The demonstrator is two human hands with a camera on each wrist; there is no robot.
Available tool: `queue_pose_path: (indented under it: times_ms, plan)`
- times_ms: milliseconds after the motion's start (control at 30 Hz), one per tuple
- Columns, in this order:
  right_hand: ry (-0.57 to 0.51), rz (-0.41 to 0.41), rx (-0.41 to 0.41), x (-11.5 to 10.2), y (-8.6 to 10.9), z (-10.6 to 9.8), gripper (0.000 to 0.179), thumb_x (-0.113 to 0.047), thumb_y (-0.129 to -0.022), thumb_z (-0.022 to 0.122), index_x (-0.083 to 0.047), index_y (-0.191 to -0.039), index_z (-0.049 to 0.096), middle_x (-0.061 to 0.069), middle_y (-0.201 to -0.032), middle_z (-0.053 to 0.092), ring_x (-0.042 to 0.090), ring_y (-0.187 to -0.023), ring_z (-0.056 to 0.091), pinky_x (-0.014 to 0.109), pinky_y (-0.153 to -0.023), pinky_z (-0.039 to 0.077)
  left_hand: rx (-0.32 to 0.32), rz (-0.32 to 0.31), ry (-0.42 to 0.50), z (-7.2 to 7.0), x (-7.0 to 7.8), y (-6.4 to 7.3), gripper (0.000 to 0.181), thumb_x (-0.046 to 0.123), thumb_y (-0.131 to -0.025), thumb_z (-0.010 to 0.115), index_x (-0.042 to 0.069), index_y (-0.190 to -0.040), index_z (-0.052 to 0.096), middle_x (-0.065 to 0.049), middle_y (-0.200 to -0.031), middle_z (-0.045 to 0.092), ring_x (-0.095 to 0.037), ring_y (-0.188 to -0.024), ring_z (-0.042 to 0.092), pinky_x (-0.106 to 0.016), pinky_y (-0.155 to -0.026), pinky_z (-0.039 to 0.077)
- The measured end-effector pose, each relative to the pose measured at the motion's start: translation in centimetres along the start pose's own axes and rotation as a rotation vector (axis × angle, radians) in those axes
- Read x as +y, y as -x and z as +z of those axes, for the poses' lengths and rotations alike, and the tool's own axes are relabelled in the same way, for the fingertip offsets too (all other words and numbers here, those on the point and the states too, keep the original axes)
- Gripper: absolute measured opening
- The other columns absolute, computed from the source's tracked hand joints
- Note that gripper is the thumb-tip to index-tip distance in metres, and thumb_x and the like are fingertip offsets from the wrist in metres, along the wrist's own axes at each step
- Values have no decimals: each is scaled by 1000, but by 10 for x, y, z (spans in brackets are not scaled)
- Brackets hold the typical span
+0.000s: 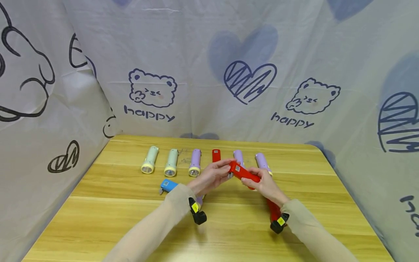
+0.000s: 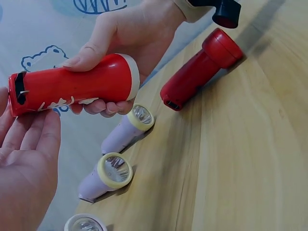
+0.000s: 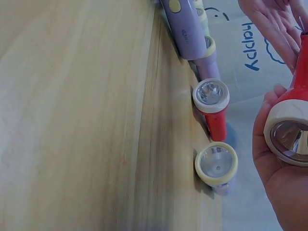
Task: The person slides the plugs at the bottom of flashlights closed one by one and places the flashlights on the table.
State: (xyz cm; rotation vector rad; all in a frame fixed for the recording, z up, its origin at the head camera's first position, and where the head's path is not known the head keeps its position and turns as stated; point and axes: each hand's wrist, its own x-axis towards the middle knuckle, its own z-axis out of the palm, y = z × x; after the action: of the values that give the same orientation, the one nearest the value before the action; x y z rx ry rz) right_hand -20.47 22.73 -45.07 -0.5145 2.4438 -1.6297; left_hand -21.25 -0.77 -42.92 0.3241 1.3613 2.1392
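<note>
My right hand (image 1: 266, 186) grips a red flashlight (image 1: 244, 174) by its body, thumb on top, held above the table. Its pale-rimmed lens end (image 3: 288, 132) faces my right palm side. Metal prongs (image 1: 230, 175) stick out at its tail. There my left hand (image 1: 212, 178) touches the tail end, its fingers (image 2: 36, 132) stretched out under it and the palm turned up. White lettering and a black slot show on the red body in the left wrist view. Beneath my right forearm lies a second red flashlight (image 2: 199, 70).
Along the back stand two mint flashlights (image 1: 151, 160), (image 1: 171, 162), a purple one (image 1: 195, 162), a red one (image 1: 216, 155) and two more purple ones (image 1: 238, 157), (image 1: 262, 162). A blue flashlight (image 1: 168, 185) and another purple one (image 3: 185, 31) lie by my left wrist. A printed cloth (image 1: 203, 120) hangs behind.
</note>
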Motion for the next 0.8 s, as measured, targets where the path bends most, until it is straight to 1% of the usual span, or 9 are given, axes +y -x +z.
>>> queue_pose_path:
  times_ms: [100,233,367,533,800]
  plan:
    - [-15,-18,7,0,0,1,33,-17,-94,69,4,-119,65,21,-108,68,13,-83,63,23,-70,56,-9,-5,26,0,0,0,50,6,-107,40,1,-157,31,-11,-151,45,-7,-108,57,-13,-90,53]
    - [-34,-42,31,0,-1,2,31,-13,-94,69,5,-118,64,21,-107,68,12,-82,63,23,-68,57,-18,-11,58,1,3,0,51,6,-107,41,2,-157,31,-14,-157,41,-7,-113,57,-14,-91,54]
    - [-47,-63,47,0,-1,2,30,-10,-93,68,8,-117,63,24,-107,67,11,-80,62,23,-65,57,-18,-17,80,2,4,0,51,5,-106,42,4,-156,34,-17,-161,36,-9,-116,56,-14,-91,54]
    - [-55,-74,50,-1,-2,3,31,-8,-92,68,9,-118,63,28,-109,65,12,-81,61,23,-64,56,-8,-19,86,4,5,0,50,5,-107,42,3,-156,34,-17,-162,35,-10,-118,55,-14,-91,54]
    - [-63,-87,56,-2,-1,4,32,-7,-92,68,9,-119,63,28,-109,66,12,-84,60,23,-65,56,16,-31,89,6,6,0,49,5,-106,43,4,-155,37,-16,-161,37,-10,-117,57,-15,-91,55]
